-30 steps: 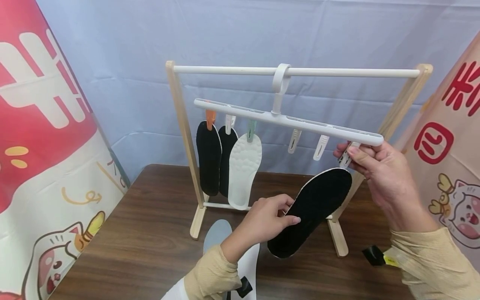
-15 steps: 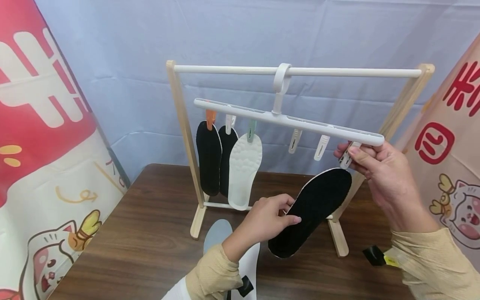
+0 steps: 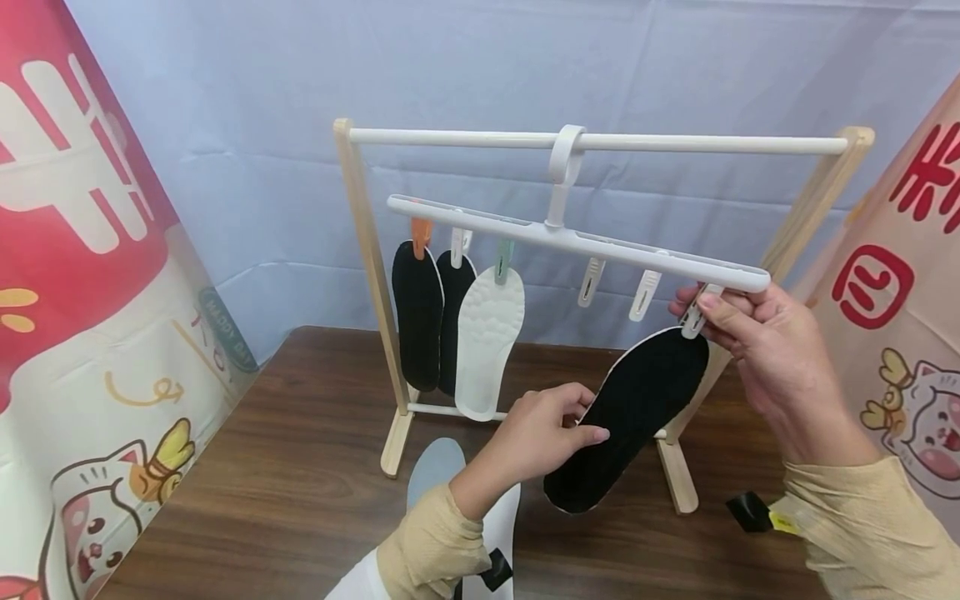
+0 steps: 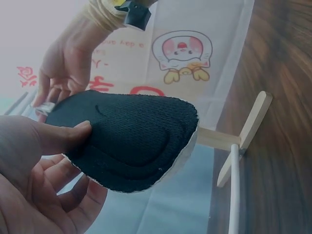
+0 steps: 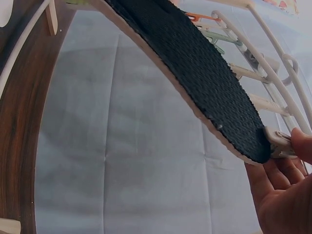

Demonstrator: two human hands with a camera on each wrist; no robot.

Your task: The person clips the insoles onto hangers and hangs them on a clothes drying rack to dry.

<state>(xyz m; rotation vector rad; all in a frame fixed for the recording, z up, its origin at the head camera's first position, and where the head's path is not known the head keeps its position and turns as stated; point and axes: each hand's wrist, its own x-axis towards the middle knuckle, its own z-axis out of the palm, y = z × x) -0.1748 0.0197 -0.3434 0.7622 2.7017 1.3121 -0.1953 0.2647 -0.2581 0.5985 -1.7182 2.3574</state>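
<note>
My left hand (image 3: 551, 425) pinches a black fabric insole with a white edge (image 3: 637, 408) between thumb and fingers, slanted above the dark wood-grain worktop (image 3: 300, 467). My right hand (image 3: 780, 358) pinches the white plastic clip (image 3: 697, 317) at the right end of the tilted white plastic hanger (image 3: 637, 257). The insole's upper end meets that clip; I can't tell whether it is gripped. Two black insoles (image 3: 417, 325) and a dimpled white insole (image 3: 489, 342) hang at the left.

The held black insole (image 4: 126, 139) shows a rough, matt textile face; the hanger (image 3: 615, 248) and its 6 clips (image 3: 646, 296) appear smooth plastic. The 2 side posts (image 3: 367, 250) are pale wood, the tabletop (image 3: 300, 467) has a brown wood-grain finish, and the backdrop (image 3: 465, 67) is creased cloth.
</note>
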